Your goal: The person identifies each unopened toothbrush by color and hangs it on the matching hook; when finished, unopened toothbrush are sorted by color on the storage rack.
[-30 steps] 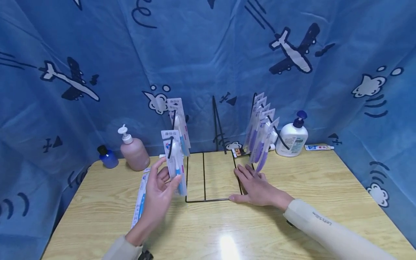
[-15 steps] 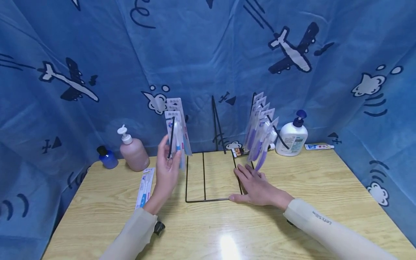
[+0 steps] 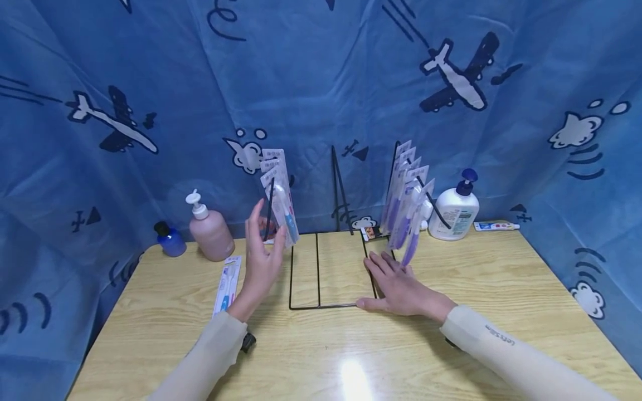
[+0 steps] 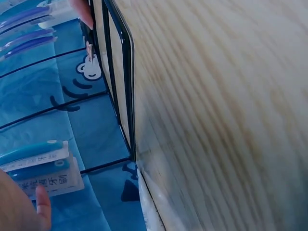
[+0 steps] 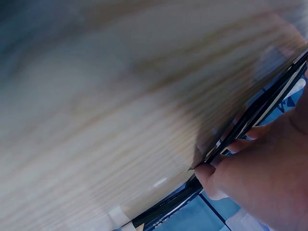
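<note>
Three blue toothbrushes in clear packs (image 3: 287, 214) hang one behind another on the left hook of a black wire display rack (image 3: 318, 278). The nearest pack hangs tilted. My left hand (image 3: 264, 257) is at the lower part of these packs, fingers left of the hook and thumb by the lower edge of the front pack. In the left wrist view, a fingertip (image 4: 43, 204) lies at the packs. With fingers spread, my right hand (image 3: 401, 289) rests on the rack's base at its right front corner. Several purple toothbrushes in packs (image 3: 403, 206) hang above it.
A packaged toothbrush (image 3: 227, 287) lies left of the left wrist. Behind stand a blue bottle (image 3: 172, 243), a pink pump bottle (image 3: 213, 236) and a white pump bottle (image 3: 453, 216). A toothpaste tube (image 3: 496, 226) lies at the back right. The rack's middle hook (image 3: 341, 189) carries nothing.
The front blue toothbrush pack slid back along the left hook to the other packs, with my left hand following, and now hangs tilted. My right hand stayed on the rack's base.
</note>
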The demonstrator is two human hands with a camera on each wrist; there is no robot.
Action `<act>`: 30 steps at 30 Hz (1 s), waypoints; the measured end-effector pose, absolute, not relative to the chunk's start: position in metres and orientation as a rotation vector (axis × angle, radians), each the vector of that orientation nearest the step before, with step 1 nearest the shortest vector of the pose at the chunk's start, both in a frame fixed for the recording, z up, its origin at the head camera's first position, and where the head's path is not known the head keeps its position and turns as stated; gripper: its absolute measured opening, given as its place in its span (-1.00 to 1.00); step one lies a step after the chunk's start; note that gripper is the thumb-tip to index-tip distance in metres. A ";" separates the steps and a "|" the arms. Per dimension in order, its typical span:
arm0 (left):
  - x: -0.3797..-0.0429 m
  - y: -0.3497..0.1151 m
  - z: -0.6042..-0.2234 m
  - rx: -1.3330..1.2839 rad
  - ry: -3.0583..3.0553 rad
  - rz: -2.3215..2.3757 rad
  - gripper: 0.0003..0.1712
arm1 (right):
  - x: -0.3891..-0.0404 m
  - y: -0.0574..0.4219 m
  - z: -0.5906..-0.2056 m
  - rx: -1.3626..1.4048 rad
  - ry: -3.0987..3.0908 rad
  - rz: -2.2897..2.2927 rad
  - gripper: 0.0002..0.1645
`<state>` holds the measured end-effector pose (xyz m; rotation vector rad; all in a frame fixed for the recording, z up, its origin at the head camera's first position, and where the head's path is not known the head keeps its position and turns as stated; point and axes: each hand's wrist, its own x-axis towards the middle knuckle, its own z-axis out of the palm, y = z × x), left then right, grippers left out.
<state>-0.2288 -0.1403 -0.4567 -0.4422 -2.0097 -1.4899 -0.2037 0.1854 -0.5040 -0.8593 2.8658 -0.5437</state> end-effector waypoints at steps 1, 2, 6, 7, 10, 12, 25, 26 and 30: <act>-0.231 -0.143 -0.460 -0.439 -2.009 -1.488 -0.20 | -0.204 0.185 -0.504 -0.864 2.865 -0.549 0.27; -0.232 -0.146 -0.463 -0.436 -2.005 -1.497 -0.21 | -0.204 0.185 -0.505 -0.869 2.865 -0.550 0.27; -0.225 -0.154 -0.462 -0.405 -2.003 -1.528 -0.24 | -0.203 0.185 -0.507 -0.902 2.883 -0.558 0.27; -0.222 -0.157 -0.462 -0.392 -2.008 -1.543 -0.24 | -0.204 0.185 -0.509 -0.900 2.885 -0.560 0.28; -0.213 -0.166 -0.461 -0.322 -2.033 -1.577 -0.26 | -0.204 0.187 -0.513 -0.897 2.882 -0.581 0.31; -0.207 -0.174 -0.460 -0.258 -2.044 -1.605 -0.29 | -0.205 0.187 -0.513 -0.880 2.874 -0.588 0.33; -0.166 -0.228 -0.468 0.275 -2.284 -1.596 -0.36 | -0.204 0.187 -0.510 -0.922 2.885 -0.607 0.28; -0.164 -0.233 -0.470 0.315 -2.337 -1.578 -0.32 | -0.204 0.187 -0.511 -0.926 2.884 -0.607 0.28; -0.156 -0.249 -0.476 0.417 -2.549 -1.512 -0.14 | -0.207 0.188 -0.517 -0.943 2.891 -0.603 0.30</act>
